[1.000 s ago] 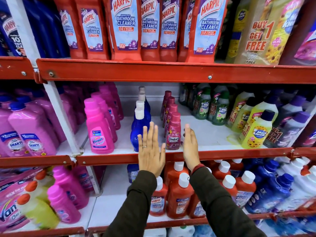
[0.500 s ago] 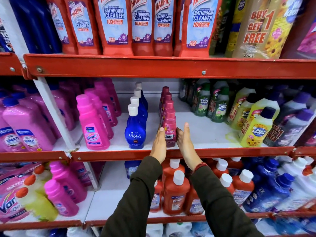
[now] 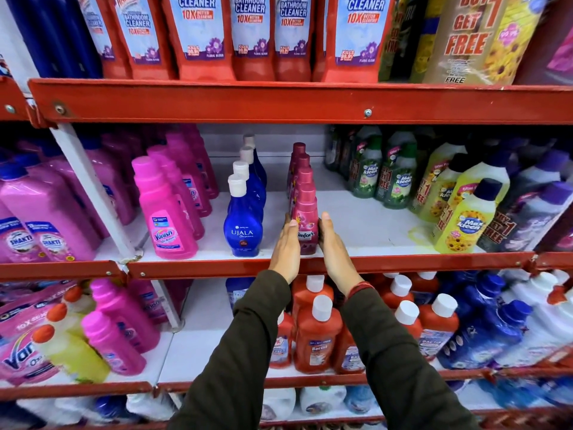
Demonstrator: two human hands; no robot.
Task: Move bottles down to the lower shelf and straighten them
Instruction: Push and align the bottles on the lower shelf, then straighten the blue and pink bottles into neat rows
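A row of dark pink Comfort bottles (image 3: 305,212) stands front to back on the middle shelf (image 3: 372,263). My left hand (image 3: 286,246) lies flat against the left side of the front bottle. My right hand (image 3: 333,245) presses its right side, so the bottle is squeezed between both palms, standing upright at the shelf's front edge. Left of it runs a row of blue Ujala bottles (image 3: 243,225). On the lower shelf (image 3: 201,346), red Bactin bottles (image 3: 316,336) stand under my forearms.
Pink Vanish bottles (image 3: 164,212) stand left of the Ujala row. Green and yellow Max Kleen bottles (image 3: 465,212) fill the right of the middle shelf. Red Harpic bathroom cleaner bottles (image 3: 198,35) line the top shelf. Blue and white bottles (image 3: 496,324) crowd the lower right.
Both hands went from hovering with fingers spread in front of the shelf to closing flat on the two sides of the front Comfort bottle. The view has moved closer.
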